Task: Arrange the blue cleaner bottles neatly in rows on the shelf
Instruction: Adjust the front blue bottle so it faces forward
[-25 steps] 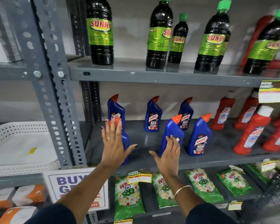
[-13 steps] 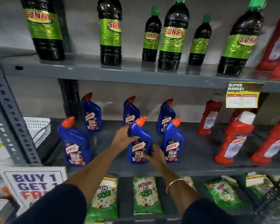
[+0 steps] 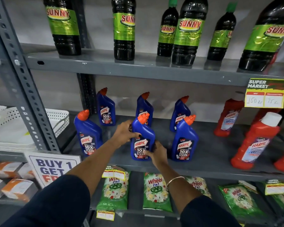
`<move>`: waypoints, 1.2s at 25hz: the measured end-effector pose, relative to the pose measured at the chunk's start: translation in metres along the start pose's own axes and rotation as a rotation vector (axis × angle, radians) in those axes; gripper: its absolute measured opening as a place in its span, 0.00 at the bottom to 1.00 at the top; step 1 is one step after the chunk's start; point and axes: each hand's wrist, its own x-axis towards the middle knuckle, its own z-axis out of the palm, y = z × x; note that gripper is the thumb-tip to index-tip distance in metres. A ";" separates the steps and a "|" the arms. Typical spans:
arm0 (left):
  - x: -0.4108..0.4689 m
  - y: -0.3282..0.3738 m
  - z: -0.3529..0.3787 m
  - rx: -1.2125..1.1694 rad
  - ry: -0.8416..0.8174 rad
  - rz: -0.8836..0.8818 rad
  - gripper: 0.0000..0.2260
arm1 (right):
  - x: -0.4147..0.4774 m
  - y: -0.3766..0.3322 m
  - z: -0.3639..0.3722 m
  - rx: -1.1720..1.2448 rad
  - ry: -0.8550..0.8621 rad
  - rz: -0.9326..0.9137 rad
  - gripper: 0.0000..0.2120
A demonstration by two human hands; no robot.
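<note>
Several blue Harpic cleaner bottles with orange caps stand upright on the grey middle shelf (image 3: 208,154) in two rows. The front row holds a left bottle (image 3: 88,133), a middle bottle (image 3: 143,136) and a right bottle (image 3: 184,140). Behind them stand the back-left bottle (image 3: 106,108), back-middle bottle (image 3: 145,104) and back-right bottle (image 3: 179,113). My left hand (image 3: 124,132) grips the front middle bottle at its left shoulder. My right hand (image 3: 156,153) holds its lower right side over the label.
Red Harpic bottles (image 3: 256,140) stand on the same shelf to the right. Dark Sunny bottles (image 3: 188,31) line the shelf above, green Wheel packets (image 3: 155,190) the one below. A grey slotted upright (image 3: 25,95), white baskets (image 3: 57,118) and a "Buy 1 Get 1" sign (image 3: 52,167) are at left.
Both hands went from open palms in front of the bottles to gripping the front middle bottle. The view has shifted right and closer, and the front left bottle stands uncovered.
</note>
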 end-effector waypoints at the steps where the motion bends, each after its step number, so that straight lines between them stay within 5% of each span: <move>1: -0.001 0.000 0.000 -0.011 0.002 -0.002 0.20 | -0.001 -0.001 -0.001 -0.002 0.001 0.005 0.25; 17: -0.007 0.003 -0.003 -0.080 -0.090 -0.003 0.25 | -0.014 -0.003 -0.004 -0.011 -0.002 0.009 0.26; 21: -0.014 0.022 0.007 -0.093 0.138 0.130 0.38 | -0.031 -0.002 -0.029 -0.199 0.383 -0.121 0.31; 25: -0.015 0.052 0.043 0.446 0.331 0.649 0.36 | -0.028 0.014 -0.079 -0.191 0.720 -0.063 0.33; 27: -0.017 0.066 0.070 0.518 0.209 0.768 0.33 | -0.022 0.028 -0.108 -0.114 0.638 0.047 0.31; 30: -0.008 0.073 0.106 0.213 -0.047 0.502 0.29 | -0.001 0.047 -0.130 0.047 0.241 0.174 0.29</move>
